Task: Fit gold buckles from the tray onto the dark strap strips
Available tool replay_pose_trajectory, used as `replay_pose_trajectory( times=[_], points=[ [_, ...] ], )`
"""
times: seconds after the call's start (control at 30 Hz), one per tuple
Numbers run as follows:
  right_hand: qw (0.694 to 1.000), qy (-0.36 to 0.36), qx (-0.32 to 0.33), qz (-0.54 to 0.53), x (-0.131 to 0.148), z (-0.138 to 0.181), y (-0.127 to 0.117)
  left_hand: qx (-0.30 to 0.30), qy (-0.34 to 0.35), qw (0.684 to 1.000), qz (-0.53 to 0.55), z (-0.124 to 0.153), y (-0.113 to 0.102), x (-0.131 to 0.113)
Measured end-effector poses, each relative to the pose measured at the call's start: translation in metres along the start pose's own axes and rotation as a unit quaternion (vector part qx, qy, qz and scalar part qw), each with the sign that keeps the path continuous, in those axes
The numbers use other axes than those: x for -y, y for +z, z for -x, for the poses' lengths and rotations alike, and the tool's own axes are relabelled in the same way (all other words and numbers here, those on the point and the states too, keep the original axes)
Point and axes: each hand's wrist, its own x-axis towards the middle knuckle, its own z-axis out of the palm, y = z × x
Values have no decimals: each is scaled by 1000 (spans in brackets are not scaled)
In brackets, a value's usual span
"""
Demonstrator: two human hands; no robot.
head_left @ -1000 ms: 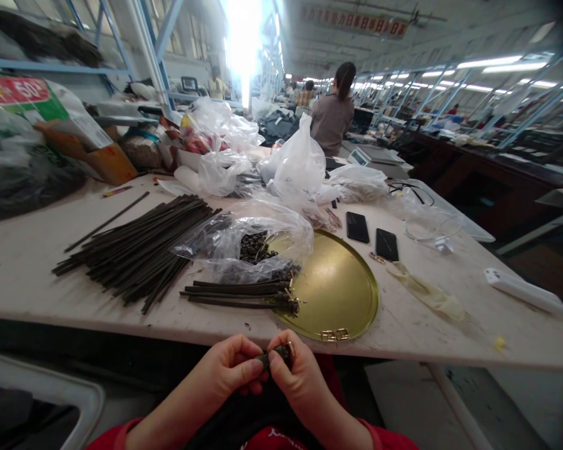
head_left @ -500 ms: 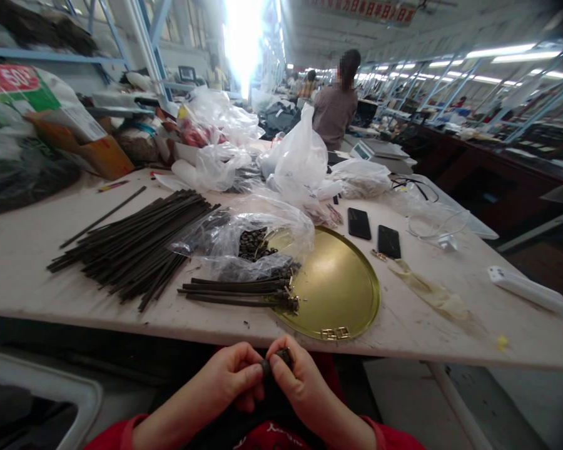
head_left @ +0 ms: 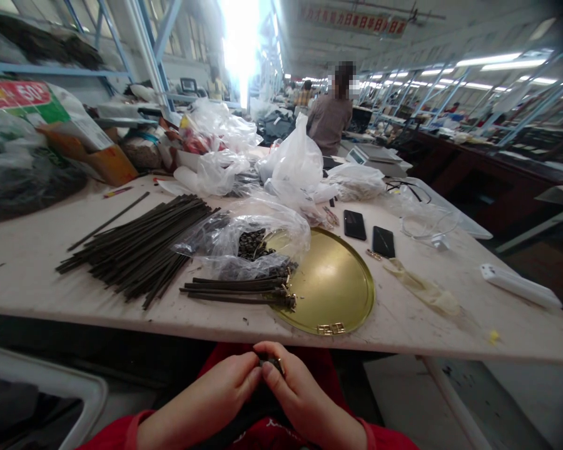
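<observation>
My left hand (head_left: 234, 378) and my right hand (head_left: 288, 378) meet below the table's front edge, fingertips pinched together. Between them is a dark strap (head_left: 264, 358), mostly hidden, with a small gold-coloured glint by the right fingers. In front lies a row of dark straps (head_left: 234, 289) whose right ends carry metal bits and rest on the rim of a round gold tray (head_left: 338, 269). Gold buckles (head_left: 331, 329) sit at the tray's near edge. A clear plastic bag (head_left: 281, 228) holds many small dark pieces (head_left: 252, 244). Left of it spreads a pile of dark straps (head_left: 141, 247).
Two black phones (head_left: 355, 225) lie right of the tray, near a pale crumpled strip (head_left: 422, 290) and a long white device (head_left: 520, 286). White plastic bags (head_left: 293, 156) crowd the back. A white bin (head_left: 96, 394) stands below at left. Another person (head_left: 331, 119) is farther off, facing away.
Both hands have drawn closer together around the strap, so less of it shows. The view has shifted slightly; the things on the table stay in place.
</observation>
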Motion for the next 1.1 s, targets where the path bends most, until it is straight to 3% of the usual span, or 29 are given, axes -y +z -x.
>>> replay_pose_trajectory(
  times=[0.2, 0.4, 0.53, 0.63, 0.73, 0.87, 1.1],
  points=[
    [983, 58, 12, -173, 1, -5, -12, -9, -42, 999, -18, 8, -14, -8],
    [974, 73, -22, -213, 5, -7, -8, -7, -15, 1000, 18, 14, -11, -17],
    [953, 102, 13, -286, 4, -6, -5, 5, 6, 1000, 20, 14, -7, -16],
    [937, 118, 33, -327, 3, -4, -5, 17, -16, 1000, 12, 11, -7, -11],
    [954, 79, 25, -287, 5, -2, -5, 18, -50, 998, 25, 9, -10, -6],
    [994, 22, -15, -110, 15, -1, -3, 35, -64, 993, 97, 8, -15, -5],
    [998, 40, 4, -40, 28, -10, -5, 60, -143, 952, 264, -2, -12, 7]
  ],
)
